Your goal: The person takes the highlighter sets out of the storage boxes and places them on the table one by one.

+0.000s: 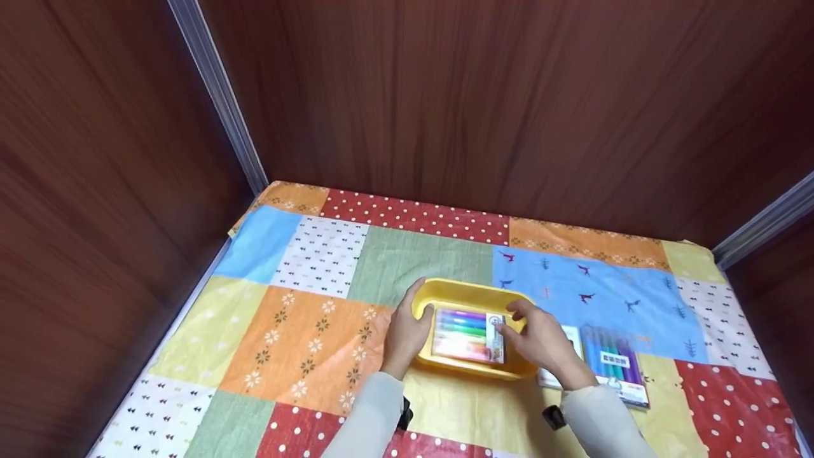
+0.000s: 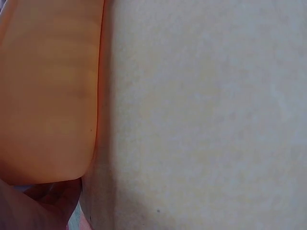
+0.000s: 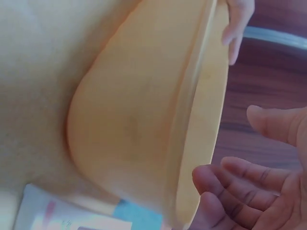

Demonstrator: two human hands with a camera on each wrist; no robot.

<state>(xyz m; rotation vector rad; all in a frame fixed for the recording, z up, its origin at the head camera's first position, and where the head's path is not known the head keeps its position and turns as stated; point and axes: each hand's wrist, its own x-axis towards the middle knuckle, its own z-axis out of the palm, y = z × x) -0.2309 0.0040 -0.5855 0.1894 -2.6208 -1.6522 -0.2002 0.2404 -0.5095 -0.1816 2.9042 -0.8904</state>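
Observation:
A yellow plastic basin [image 1: 458, 287] stands on the patterned cloth, and a flat clear pack of coloured pens [image 1: 461, 337] lies inside it. My left hand [image 1: 407, 331] grips the basin's left end, thumb over the rim and fingers along the outer wall. Over the right end of the basin hovers my right hand [image 1: 540, 334], its fingers loosely bent and thumb apart. In the right wrist view, nothing lies between the right hand's thumb and fingers [image 3: 254, 175], which are beside the rim. The left wrist view shows the basin's outer wall [image 2: 48, 96] with left fingers against its end.
Right of the basin lies another pack of pens [image 1: 613, 366], blue, green and purple. Partly under my right forearm is a white-edged pack [image 1: 572, 337]. The patchwork cloth [image 1: 311, 343] covers the table; brown wood-grain panels [image 1: 445, 114] rise behind and at both sides.

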